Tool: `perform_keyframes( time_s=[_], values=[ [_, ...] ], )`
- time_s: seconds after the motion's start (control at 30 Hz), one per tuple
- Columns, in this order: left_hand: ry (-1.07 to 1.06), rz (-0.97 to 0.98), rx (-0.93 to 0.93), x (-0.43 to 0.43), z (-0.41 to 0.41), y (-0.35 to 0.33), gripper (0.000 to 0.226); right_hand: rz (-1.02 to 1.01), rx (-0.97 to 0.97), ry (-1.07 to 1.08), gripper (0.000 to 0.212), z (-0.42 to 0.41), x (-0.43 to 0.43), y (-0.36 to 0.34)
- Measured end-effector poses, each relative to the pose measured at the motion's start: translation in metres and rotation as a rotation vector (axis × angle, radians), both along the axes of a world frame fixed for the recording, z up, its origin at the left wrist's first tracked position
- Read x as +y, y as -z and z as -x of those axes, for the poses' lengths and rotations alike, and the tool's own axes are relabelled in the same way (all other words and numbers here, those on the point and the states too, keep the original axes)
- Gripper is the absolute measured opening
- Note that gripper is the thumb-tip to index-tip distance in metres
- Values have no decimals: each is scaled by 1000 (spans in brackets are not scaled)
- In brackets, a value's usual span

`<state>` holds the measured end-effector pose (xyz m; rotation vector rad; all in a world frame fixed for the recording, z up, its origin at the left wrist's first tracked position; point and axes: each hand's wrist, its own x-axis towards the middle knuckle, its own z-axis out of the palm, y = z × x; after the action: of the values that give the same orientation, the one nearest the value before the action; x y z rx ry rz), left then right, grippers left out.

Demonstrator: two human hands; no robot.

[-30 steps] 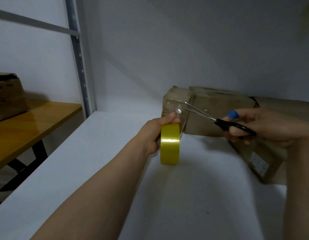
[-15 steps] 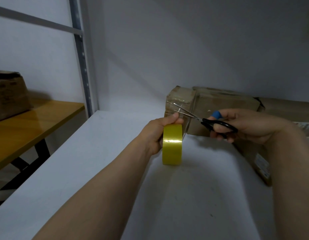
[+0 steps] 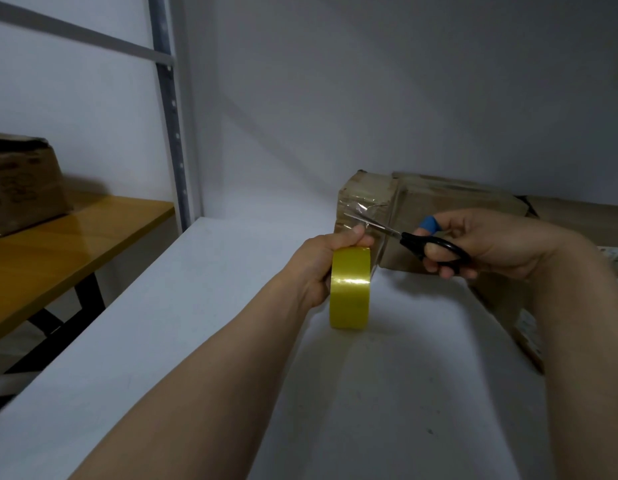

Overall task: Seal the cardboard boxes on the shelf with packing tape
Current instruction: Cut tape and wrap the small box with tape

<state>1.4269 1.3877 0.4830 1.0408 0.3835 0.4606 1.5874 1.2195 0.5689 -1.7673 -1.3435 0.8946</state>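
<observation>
Over the shelf (image 3: 196, 306), scissors (image 3: 403, 236) point left at box (image 3: 446, 206).

Grey wall (image 3: 370, 81), yellow-topped table (image 3: 75, 233)

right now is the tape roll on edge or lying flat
On edge: the left hand grips the tape roll upright, its yellow outer band facing the camera.

Open surface at left and front of the shelf board (image 3: 196, 323); cardboard boxes (image 3: 449, 199) fill the back right; the wall (image 3: 370, 98) closes the rear, a metal upright (image 3: 170, 116) the back-left corner.
</observation>
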Motion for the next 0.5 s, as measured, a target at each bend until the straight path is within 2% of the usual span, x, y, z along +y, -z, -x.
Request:
perform_keyframes(
  time_s=[0.07,0.17,0.23,0.3,0.43,0.5],
  values=[
    [0,-6,9,-1,1,-1,20,-1,-27,1,81,-1,0,1],
    [4,-13,17,-1,2,-3,21,0,-28,29,46,1,-1,-2],
    [9,-11,15,-1,3,-4,21,2,-32,37,37,2,-2,-4],
    [3,-9,14,-1,3,-4,21,11,-48,29,48,3,-1,-4],
    [-10,-23,18,-3,1,-5,21,28,-7,-9,96,6,1,-1],
    [-5,-7,6,-4,1,-5,23,15,18,-28,105,8,2,0]
  ],
)
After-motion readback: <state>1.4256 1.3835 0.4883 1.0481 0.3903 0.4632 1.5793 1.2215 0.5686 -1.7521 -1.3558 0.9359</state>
